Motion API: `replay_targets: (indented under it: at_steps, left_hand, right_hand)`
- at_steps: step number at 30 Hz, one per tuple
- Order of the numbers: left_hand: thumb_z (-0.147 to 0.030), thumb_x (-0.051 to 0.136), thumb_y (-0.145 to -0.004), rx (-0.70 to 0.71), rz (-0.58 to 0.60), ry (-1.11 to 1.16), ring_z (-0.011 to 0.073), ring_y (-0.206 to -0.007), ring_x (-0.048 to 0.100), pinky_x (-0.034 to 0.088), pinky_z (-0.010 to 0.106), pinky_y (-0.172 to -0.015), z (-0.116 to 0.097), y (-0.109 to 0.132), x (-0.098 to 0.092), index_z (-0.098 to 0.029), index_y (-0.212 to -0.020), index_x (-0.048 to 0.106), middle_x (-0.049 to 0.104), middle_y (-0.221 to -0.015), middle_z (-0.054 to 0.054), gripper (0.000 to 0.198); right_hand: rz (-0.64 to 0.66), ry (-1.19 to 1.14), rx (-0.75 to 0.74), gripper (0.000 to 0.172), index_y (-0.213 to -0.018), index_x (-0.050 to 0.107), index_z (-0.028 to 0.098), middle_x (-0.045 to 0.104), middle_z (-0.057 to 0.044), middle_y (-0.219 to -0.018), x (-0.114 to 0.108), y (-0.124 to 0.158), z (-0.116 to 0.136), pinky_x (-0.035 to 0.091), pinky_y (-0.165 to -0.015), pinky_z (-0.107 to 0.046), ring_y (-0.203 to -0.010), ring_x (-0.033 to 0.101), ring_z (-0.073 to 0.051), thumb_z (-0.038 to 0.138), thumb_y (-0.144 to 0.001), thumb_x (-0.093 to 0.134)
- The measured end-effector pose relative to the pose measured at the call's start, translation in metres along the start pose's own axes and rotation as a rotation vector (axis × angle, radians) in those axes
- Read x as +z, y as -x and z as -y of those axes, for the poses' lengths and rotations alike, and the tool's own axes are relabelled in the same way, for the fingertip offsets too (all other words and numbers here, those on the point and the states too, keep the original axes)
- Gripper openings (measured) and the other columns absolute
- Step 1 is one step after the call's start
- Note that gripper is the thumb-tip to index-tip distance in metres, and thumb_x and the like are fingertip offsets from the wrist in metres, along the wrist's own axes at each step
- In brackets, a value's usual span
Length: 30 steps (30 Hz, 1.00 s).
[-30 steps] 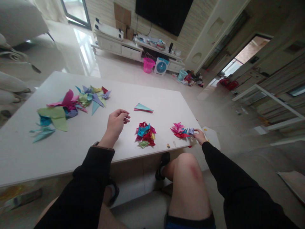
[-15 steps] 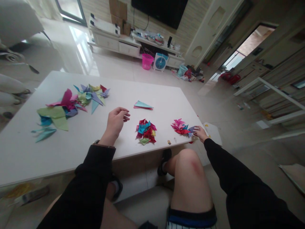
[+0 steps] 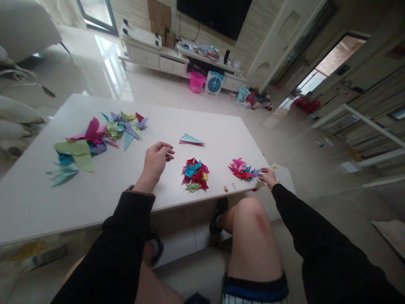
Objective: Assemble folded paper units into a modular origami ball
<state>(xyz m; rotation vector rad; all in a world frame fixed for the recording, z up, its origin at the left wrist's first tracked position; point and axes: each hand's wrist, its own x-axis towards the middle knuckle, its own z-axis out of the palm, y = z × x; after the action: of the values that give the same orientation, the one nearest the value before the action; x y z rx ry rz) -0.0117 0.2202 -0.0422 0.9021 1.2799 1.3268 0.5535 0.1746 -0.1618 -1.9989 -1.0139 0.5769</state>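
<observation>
My left hand (image 3: 159, 158) hovers over the white table (image 3: 136, 202), fingers loosely curled and apart, with nothing in them. Right of it lies a folded paper piece (image 3: 192, 140), light blue and pink. Nearer me sits a tight pile of small paper cranes (image 3: 195, 174) in red, blue, yellow and green. At the table's right end my right hand (image 3: 268, 177) has its fingers spread beside a looser group of pink, red and blue cranes (image 3: 241, 169). Its fingertips are at the edge of a purple crane (image 3: 255, 172); whether they touch it I cannot tell.
Larger folded papers and cranes (image 3: 95, 135) are scattered over the left part of the table. Two tiny items (image 3: 225, 188) lie by the near edge. My knee (image 3: 253, 215) is just below that edge. Across the floor are a pink basket (image 3: 196, 82) and a blue fan (image 3: 214, 83).
My right hand has drawn back slightly from the purple crane, which remains at the edge of the group. My left hand keeps nearly the same pose. The view has shifted a little.
</observation>
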Motion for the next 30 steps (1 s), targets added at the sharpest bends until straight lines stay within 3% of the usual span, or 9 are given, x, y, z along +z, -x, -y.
replay_targets:
  at_steps: [4,8,13,15,18,21,24,26,30]
  left_hand:
    - [-0.022,0.057,-0.069,0.004,0.012,0.007,0.0119,-0.056,0.057,0.044,0.024,-0.058,0.002,-0.001,0.000,-0.016,-0.074,0.064,0.065,-0.067,0.003,0.010]
    - [-0.025,0.064,-0.070,0.033,0.076,-0.003,0.0126,-0.060,0.059,0.046,0.025,-0.062,0.005,0.000,-0.001,-0.015,-0.076,0.070,0.067,-0.066,0.004,0.013]
    - [-0.032,0.072,-0.071,0.114,0.100,-0.103,0.0130,-0.061,0.059,0.046,0.026,-0.063,0.014,-0.005,-0.009,-0.014,-0.072,0.072,0.069,-0.067,0.005,0.018]
    - [-0.034,0.073,-0.071,0.131,0.072,-0.150,0.0130,-0.062,0.059,0.045,0.026,-0.063,0.018,-0.010,-0.014,-0.014,-0.071,0.070,0.069,-0.067,0.005,0.020]
    - [-0.037,0.069,-0.075,0.114,0.052,-0.188,0.0128,-0.061,0.059,0.046,0.026,-0.063,0.026,-0.016,-0.019,-0.015,-0.071,0.068,0.068,-0.067,0.004,0.023]
    - [-0.033,0.060,-0.079,0.046,0.068,-0.205,0.0125,-0.060,0.058,0.047,0.027,-0.064,0.033,-0.022,-0.023,-0.014,-0.075,0.067,0.067,-0.070,0.004,0.021]
    - [-0.029,0.058,-0.080,0.001,0.066,-0.300,0.0145,-0.066,0.061,0.049,0.029,-0.069,0.042,-0.029,-0.033,-0.015,-0.088,0.068,0.068,-0.079,0.005,0.019]
    - [-0.028,0.060,-0.080,-0.011,-0.038,-0.406,0.0183,-0.079,0.065,0.051,0.033,-0.077,0.048,-0.037,-0.048,-0.016,-0.102,0.065,0.068,-0.094,0.008,0.026]
    - [-0.029,0.062,-0.081,-0.099,-0.551,-0.625,0.0287,-0.116,0.058,0.049,0.044,-0.096,0.062,-0.050,-0.091,-0.016,-0.126,0.050,0.051,-0.132,0.020,0.048]
  right_hand:
    - [-0.083,0.064,0.061,0.040,-0.087,0.057,0.022,0.062,-0.005,-0.090,-0.010,0.003,0.013,0.058,-0.061,-0.033,-0.077,0.065,-0.022,0.014,-0.048,0.060]
    - [-0.194,0.108,0.009,0.038,-0.085,0.057,0.022,0.063,-0.008,-0.095,-0.013,-0.004,0.039,0.057,-0.079,-0.039,-0.093,0.063,-0.026,0.014,-0.048,0.057]
    - [-0.231,0.081,-0.174,0.037,-0.099,0.060,0.022,0.066,-0.010,-0.102,0.021,0.015,0.109,0.055,-0.084,-0.041,-0.092,0.066,-0.025,0.017,-0.062,0.059]
    - [0.048,0.082,-0.359,0.031,-0.103,0.062,0.022,0.068,-0.010,-0.101,0.046,0.054,0.154,0.056,-0.080,-0.039,-0.090,0.067,-0.025,0.023,-0.072,0.062]
    - [0.666,0.150,-0.691,0.026,-0.113,0.064,0.023,0.067,-0.011,-0.113,0.089,0.139,0.222,0.056,-0.082,-0.036,-0.095,0.067,-0.022,0.030,-0.087,0.061]
    - [1.125,0.269,-0.941,0.026,-0.118,0.065,0.022,0.068,-0.010,-0.119,0.141,0.224,0.260,0.053,-0.093,-0.036,-0.103,0.066,-0.021,0.025,-0.094,0.056]
    - [1.336,0.498,-1.038,0.026,-0.116,0.066,0.017,0.071,-0.013,-0.113,0.193,0.279,0.256,0.054,-0.088,-0.036,-0.100,0.069,-0.025,0.023,-0.091,0.059]
    - [1.406,0.638,-1.061,0.024,-0.112,0.068,0.017,0.072,-0.014,-0.110,0.217,0.297,0.238,0.055,-0.081,-0.036,-0.097,0.071,-0.027,0.023,-0.091,0.057]
    - [1.459,0.785,-1.070,0.025,-0.108,0.070,0.018,0.074,-0.013,-0.110,0.227,0.304,0.204,0.056,-0.079,-0.037,-0.100,0.072,-0.029,0.019,-0.087,0.055]
